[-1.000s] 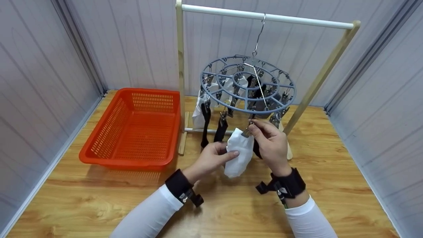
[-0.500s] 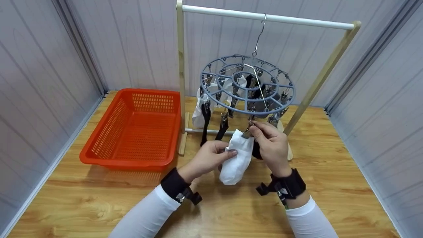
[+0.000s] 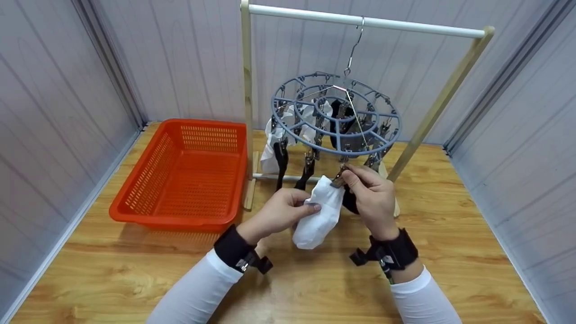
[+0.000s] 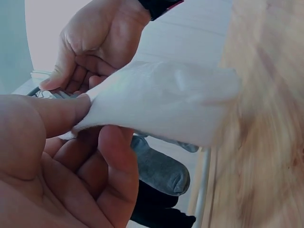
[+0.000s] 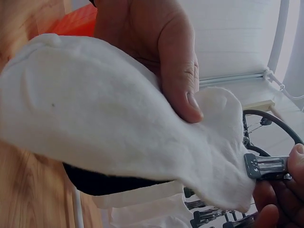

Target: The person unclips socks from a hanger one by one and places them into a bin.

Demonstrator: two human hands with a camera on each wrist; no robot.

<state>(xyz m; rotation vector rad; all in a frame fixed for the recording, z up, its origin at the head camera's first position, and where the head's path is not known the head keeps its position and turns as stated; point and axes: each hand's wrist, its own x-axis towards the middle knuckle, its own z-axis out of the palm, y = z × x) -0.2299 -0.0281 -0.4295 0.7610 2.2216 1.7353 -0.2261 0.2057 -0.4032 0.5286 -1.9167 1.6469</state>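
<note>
A white sock (image 3: pixel 318 218) hangs at the front of a round grey clip hanger (image 3: pixel 336 135), its cuff corner in the jaws of a metal clip (image 5: pixel 266 166). My left hand (image 3: pixel 284 211) pinches the sock's edge between thumb and fingers, seen close in the left wrist view. With thumb and fingertips my right hand (image 3: pixel 372 193) grips the clip at the cuff. The sock's toe (image 4: pixel 223 95) sticks out away from both hands. Black socks (image 3: pixel 281 162) hang from clips just left of my hands, and a grey sock (image 4: pixel 161 166) shows beneath the white one.
An orange plastic basket (image 3: pixel 180 220) stands on the wooden table to the left. The hanger hooks over the white bar (image 3: pixel 310 15) of a wooden-legged rack (image 3: pixel 443 103). More white socks (image 3: pixel 271 153) hang at the hanger's back left. Panelled walls enclose the table.
My left hand has shifted slightly left, and the sock's toe has swung left with it. The hanger has turned a little. My right hand keeps its grip on the clip.
</note>
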